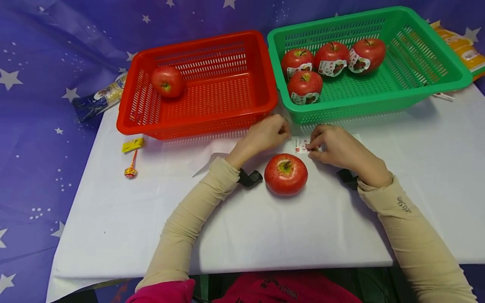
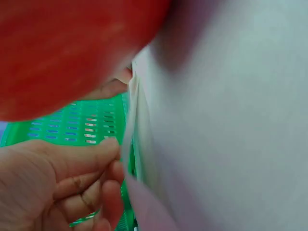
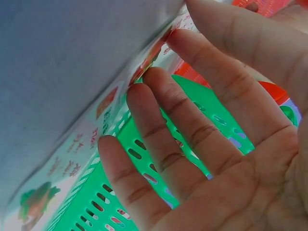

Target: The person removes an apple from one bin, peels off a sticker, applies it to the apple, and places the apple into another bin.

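Note:
A small printed label sheet (image 1: 300, 146) lies on the white table (image 1: 265, 235) in front of the baskets. My left hand (image 1: 284, 130) has its fingers curled and pinches the sheet's left edge (image 2: 132, 139). My right hand (image 1: 312, 147) has its fingertips (image 3: 144, 79) on the sheet (image 3: 103, 103), with thumb and index finger closing on a label at its right end. A bare red apple (image 1: 286, 174) stands just in front of both hands and fills the top of the left wrist view (image 2: 72, 48).
A red basket (image 1: 197, 44) holds one unlabelled apple (image 1: 168, 81). The green basket (image 1: 435, 54) beside it holds several labelled apples (image 1: 305, 86). A lollipop (image 1: 131, 170) and a yellow wrapper (image 1: 132, 144) lie at the left. Snack packets (image 1: 100, 97) sit off the table's back corners.

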A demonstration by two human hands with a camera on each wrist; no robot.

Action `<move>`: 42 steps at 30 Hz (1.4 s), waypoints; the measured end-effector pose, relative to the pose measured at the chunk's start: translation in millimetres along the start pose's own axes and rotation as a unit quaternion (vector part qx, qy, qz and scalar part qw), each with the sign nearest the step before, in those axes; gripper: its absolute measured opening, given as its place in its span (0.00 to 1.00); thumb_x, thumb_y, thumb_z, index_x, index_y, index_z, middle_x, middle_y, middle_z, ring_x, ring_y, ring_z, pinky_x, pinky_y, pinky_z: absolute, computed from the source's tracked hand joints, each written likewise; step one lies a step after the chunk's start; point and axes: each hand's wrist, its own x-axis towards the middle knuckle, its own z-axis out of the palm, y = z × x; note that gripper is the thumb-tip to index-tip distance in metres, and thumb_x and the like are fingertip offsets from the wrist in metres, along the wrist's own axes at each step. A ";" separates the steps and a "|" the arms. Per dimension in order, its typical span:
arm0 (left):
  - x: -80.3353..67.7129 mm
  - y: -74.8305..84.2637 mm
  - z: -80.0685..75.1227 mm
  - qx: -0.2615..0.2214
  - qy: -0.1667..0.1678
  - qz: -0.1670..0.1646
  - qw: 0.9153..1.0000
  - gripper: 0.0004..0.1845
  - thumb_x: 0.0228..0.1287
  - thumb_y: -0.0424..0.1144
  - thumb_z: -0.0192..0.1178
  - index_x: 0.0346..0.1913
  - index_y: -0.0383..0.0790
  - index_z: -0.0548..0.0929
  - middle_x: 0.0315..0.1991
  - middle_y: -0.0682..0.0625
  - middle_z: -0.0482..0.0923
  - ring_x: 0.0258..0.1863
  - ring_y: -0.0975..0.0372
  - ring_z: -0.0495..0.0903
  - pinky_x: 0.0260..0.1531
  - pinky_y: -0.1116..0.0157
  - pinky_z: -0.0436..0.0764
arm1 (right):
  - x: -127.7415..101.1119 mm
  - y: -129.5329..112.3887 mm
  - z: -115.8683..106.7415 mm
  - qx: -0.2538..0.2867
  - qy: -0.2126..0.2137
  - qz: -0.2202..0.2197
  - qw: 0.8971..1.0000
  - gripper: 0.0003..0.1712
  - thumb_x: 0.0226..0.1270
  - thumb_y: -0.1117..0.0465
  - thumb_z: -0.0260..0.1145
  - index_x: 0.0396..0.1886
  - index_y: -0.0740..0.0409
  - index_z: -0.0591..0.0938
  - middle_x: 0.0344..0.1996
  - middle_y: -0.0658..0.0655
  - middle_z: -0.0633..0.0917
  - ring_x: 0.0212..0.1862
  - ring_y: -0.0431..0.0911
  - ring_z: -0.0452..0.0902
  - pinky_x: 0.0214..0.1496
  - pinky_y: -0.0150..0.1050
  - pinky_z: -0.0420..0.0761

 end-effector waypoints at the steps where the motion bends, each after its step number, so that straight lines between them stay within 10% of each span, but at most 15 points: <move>1: -0.9 -0.3 -0.1 0.004 0.004 0.002 1.000 0.06 0.67 0.42 0.59 0.39 0.46 0.85 0.40 0.55 0.80 0.38 0.65 0.74 0.35 0.67 0.74 | 0.3 -0.1 -0.3 0.000 0.000 0.000 1.000 0.07 0.51 0.67 0.73 0.32 0.64 0.89 0.36 0.63 0.82 0.40 0.55 0.76 0.44 0.52 0.77; 12: -10.4 -5.4 -1.9 0.046 0.042 -0.029 0.998 0.04 0.68 0.38 0.54 0.42 0.45 0.78 0.37 0.53 0.78 0.33 0.62 0.74 0.29 0.64 0.74 | -0.8 -1.1 -0.4 0.004 0.003 0.004 1.000 0.07 0.51 0.67 0.73 0.32 0.64 0.89 0.35 0.62 0.81 0.40 0.55 0.76 0.44 0.51 0.76; 17: -12.6 -5.4 -4.8 0.056 0.035 0.013 0.998 0.27 0.65 0.31 0.54 0.67 0.40 0.64 0.43 0.48 0.77 0.39 0.61 0.76 0.36 0.62 0.79 | -1.8 -1.6 0.3 0.006 0.002 0.010 1.000 0.07 0.51 0.67 0.73 0.32 0.64 0.89 0.35 0.62 0.81 0.40 0.54 0.76 0.44 0.51 0.76; 23: -8.6 -6.9 -9.4 0.063 0.030 0.081 0.994 0.09 0.71 0.40 0.54 0.40 0.40 0.82 0.32 0.51 0.76 0.34 0.62 0.73 0.38 0.66 0.75 | -1.1 -2.0 1.0 0.004 0.003 0.007 1.000 0.07 0.51 0.67 0.73 0.32 0.63 0.89 0.35 0.61 0.81 0.40 0.54 0.76 0.44 0.51 0.76; 30: -4.7 -4.1 -4.7 0.074 -0.028 0.106 0.991 0.20 0.67 0.44 0.59 0.57 0.37 0.77 0.44 0.47 0.76 0.43 0.59 0.73 0.48 0.65 0.75 | -1.6 -1.4 -0.3 0.003 0.009 0.000 1.000 0.06 0.51 0.68 0.73 0.31 0.63 0.88 0.34 0.61 0.82 0.40 0.54 0.77 0.43 0.51 0.77; 37: 2.7 -3.5 7.2 -0.052 -0.113 0.112 0.986 0.30 0.62 0.39 0.64 0.67 0.40 0.69 0.63 0.47 0.72 0.61 0.58 0.72 0.63 0.65 0.67 | 0.1 -3.4 2.7 -0.008 0.022 0.004 1.000 0.09 0.51 0.67 0.73 0.35 0.65 0.87 0.33 0.60 0.83 0.38 0.52 0.78 0.41 0.49 0.77; 42: 2.9 -8.9 10.5 -0.253 -0.094 0.103 0.957 0.29 0.62 0.33 0.63 0.66 0.38 0.69 0.57 0.45 0.78 0.52 0.59 0.79 0.54 0.70 0.73 | 1.8 -5.8 3.9 0.035 0.058 0.003 0.998 0.13 0.54 0.59 0.75 0.36 0.63 0.88 0.38 0.62 0.87 0.43 0.54 0.82 0.43 0.50 0.80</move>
